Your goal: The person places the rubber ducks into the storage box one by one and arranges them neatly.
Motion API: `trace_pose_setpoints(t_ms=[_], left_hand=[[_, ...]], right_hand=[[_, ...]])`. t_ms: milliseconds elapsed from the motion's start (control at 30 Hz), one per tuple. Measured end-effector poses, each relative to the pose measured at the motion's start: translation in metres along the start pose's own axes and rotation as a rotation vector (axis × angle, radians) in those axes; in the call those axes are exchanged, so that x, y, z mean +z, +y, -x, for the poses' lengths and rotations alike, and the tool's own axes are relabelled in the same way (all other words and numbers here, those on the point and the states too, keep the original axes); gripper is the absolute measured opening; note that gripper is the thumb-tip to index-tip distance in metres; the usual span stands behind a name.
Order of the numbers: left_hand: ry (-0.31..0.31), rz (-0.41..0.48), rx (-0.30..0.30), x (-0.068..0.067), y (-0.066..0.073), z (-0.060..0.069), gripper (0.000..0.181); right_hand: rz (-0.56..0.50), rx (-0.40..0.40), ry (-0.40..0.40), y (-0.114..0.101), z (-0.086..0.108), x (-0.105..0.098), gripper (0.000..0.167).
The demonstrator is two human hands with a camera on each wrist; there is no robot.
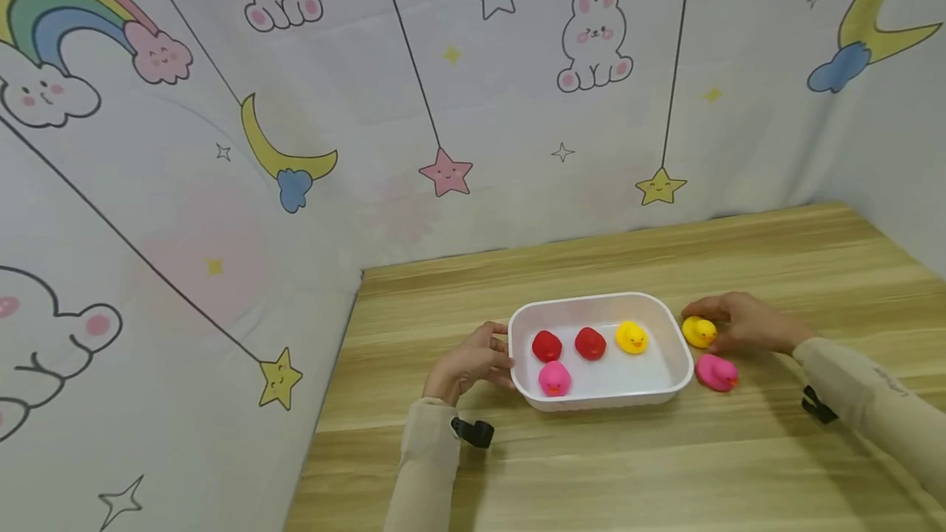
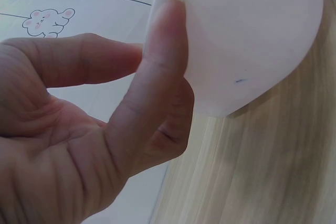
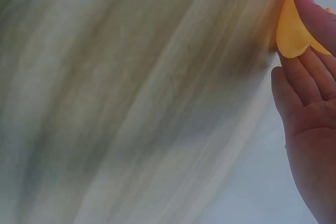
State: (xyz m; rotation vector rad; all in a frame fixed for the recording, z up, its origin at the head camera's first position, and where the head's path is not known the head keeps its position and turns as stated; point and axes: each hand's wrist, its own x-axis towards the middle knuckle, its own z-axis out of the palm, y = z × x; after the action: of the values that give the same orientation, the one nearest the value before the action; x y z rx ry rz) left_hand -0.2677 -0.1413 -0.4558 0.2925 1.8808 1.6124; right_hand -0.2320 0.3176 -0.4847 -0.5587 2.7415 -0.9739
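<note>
A white tray (image 1: 609,384) stands on the table, holding two red rubber ducks (image 1: 547,346) (image 1: 590,343), a pink duck (image 1: 554,379) and a yellow duck (image 1: 631,338). My left hand (image 1: 473,364) holds the tray's left end. In the left wrist view the left thumb lies against the tray's outer wall (image 2: 257,35), with the index fingertip at the rim. Beyond the right end, my right hand (image 1: 754,325) grips another yellow duck (image 1: 699,332) between thumb and fingers; the right wrist view shows that duck (image 3: 291,30) partly behind the thumb. Another pink duck (image 1: 717,373) sits just nearer.
The wood-grain table (image 1: 591,466) extends around the tray. White cloth (image 1: 517,121) printed with stars, moons and animals hangs behind and on the left side. A small black device (image 1: 473,433) is at the left wrist, another (image 1: 819,405) at the right.
</note>
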Motion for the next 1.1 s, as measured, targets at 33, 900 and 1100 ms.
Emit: trace_pose_setpoints(t_ms=[33, 900, 1100], left_hand=[[0.002, 0.001, -0.001, 0.0, 0.0, 0.0, 0.055], [-0.007, -0.001, -0.008, 0.001, 0.001, -0.001, 0.056], [0.002, 0.0, -0.011, 0.0, 0.001, 0.0, 0.056]], right_hand=[[0.012, -0.002, 0.002, 0.001, 0.0, 0.001, 0.06], [-0.175, -0.05, 0.094, -0.032, 0.007, -0.029, 0.058], [-0.201, -0.043, 0.111, -0.045, 0.009, -0.03, 0.057]])
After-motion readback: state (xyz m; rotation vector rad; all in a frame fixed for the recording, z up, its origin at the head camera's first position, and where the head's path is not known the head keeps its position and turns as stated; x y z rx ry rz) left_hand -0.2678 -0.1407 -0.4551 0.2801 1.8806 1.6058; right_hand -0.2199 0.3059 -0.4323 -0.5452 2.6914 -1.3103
